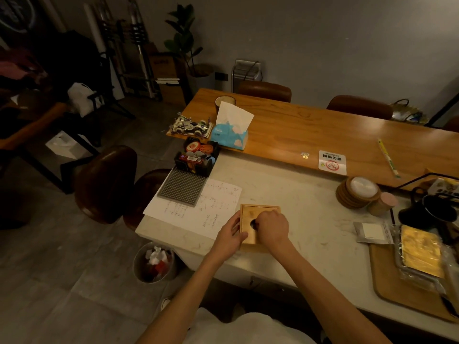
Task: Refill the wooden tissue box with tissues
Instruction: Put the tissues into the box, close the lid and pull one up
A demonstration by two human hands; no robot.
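The square wooden tissue box (250,214) lies on the white table (310,219) near its front edge, with a dark round hole in its top face. My left hand (229,235) grips the box's left side. My right hand (272,225) rests closed on top of the box, fingers at the hole; whether they reach into it is hidden. A blue soft pack of tissues (229,135), one white sheet sticking up from it, stands far back on the wooden table (323,130), well out of reach of both hands.
A written paper sheet (198,209) and a grey studded mat (182,186) lie left of the box. A black organiser (197,157), a toy car (191,126), stacked coasters (357,192), a wooden tray (397,289) with packets and a bin (154,263) on the floor are nearby.
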